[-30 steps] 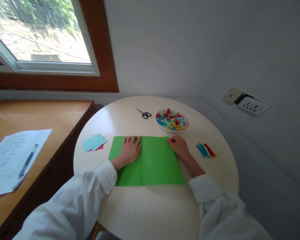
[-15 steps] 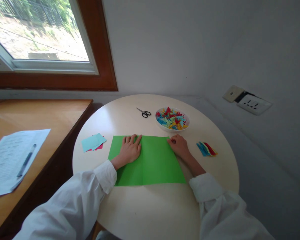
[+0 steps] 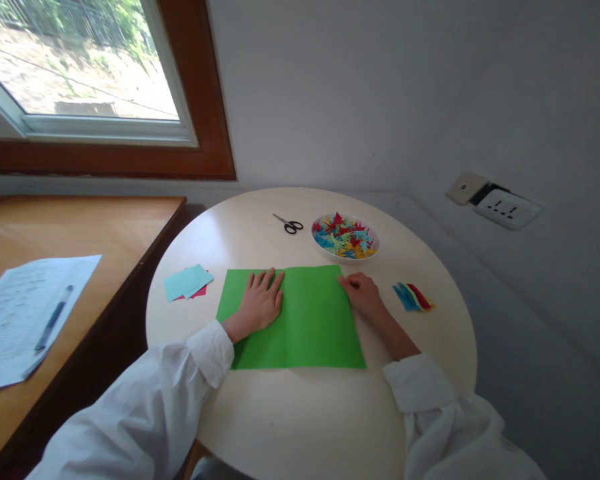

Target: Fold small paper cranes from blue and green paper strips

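A sheet of green paper [image 3: 320, 327] with a crease down its middle lies on the round white table [image 3: 300, 420]. My left hand [image 3: 257, 303] rests flat on its left half, fingers spread toward the far edge near the crease. At the right edge, close to the far corner, my right hand [image 3: 364, 293] pinches the paper between thumb and fingers. That side of the sheet is slightly lifted.
Beyond the paper stand a white bowl [image 3: 345, 259] of small folded coloured paper pieces and black-handled scissors [image 3: 291, 227]. Light blue paper squares [image 3: 187, 281] lie left, coloured paper strips [image 3: 414, 297] right. A wooden desk [image 3: 130, 227] at left bears written sheets [image 3: 25, 293] and a pen [image 3: 54, 319].
The right side of the green paper has risen a little, and its right edge has shifted slightly inward. My right hand has moved slightly nearer and right; my left hand stays in place.
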A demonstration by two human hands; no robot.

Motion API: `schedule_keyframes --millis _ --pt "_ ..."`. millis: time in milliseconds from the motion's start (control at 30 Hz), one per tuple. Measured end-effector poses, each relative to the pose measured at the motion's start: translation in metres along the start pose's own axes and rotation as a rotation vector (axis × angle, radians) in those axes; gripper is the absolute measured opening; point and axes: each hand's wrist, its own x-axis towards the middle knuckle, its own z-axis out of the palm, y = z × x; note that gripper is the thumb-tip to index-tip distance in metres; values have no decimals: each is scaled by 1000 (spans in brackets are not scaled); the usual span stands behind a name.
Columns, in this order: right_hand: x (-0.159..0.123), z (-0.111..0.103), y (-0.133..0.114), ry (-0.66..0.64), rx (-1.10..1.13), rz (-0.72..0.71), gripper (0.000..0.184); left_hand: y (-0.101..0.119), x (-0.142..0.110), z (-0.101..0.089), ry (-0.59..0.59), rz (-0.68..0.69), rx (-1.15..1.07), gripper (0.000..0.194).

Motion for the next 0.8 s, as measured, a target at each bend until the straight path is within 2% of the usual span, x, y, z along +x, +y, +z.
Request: schedule_keyframes --millis 533,800 --pt "-12 -3 2 -25 24 -17 25 2 -4 -2 -53 -11 29 51" --pt "-16 -8 2 -26 126 37 27 1 -4 0 -36 1 87 50"
